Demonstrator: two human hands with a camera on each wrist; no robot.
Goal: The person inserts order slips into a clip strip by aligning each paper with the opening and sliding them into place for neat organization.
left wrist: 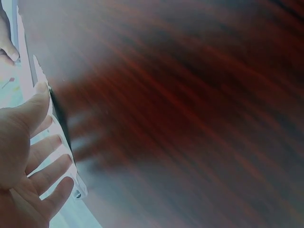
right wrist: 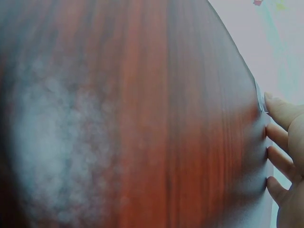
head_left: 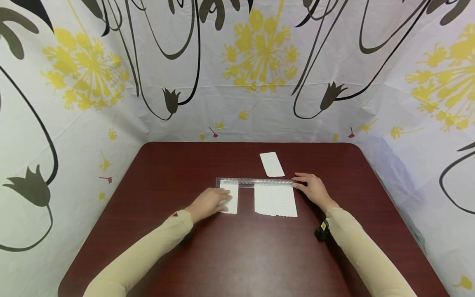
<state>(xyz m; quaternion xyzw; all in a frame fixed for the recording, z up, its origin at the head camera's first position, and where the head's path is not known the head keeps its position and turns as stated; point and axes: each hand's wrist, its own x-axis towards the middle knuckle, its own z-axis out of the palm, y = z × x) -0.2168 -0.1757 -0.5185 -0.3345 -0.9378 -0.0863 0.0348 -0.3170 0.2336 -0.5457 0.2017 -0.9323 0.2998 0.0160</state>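
Observation:
A clear plastic ruler (head_left: pixel 246 182) lies crosswise on the table, over the top edges of the paper pieces. My left hand (head_left: pixel 210 203) rests on a white paper slip (head_left: pixel 233 198) at the ruler's left end, with its fingers extended over the paper. In the left wrist view, the fingers of the left hand (left wrist: pixel 33 147) are spread and the thumb is at the paper's edge. My right hand (head_left: pixel 313 190) holds the ruler's right end between thumb and fingers. The right wrist view shows the right hand (right wrist: pixel 289 147) with its thumb at the ruler's tip. Two lined paper slips (head_left: pixel 275 201) with ragged lower edges lie side by side under the ruler.
Behind the ruler lies another white paper slip (head_left: pixel 272 164), slightly turned. The dark red wooden table (head_left: pixel 256 255) has rounded far corners. Patterned white cloth (head_left: pixel 237 115) hangs around its back and sides. A black wrist camera (head_left: pixel 322 231) sits below the right sleeve.

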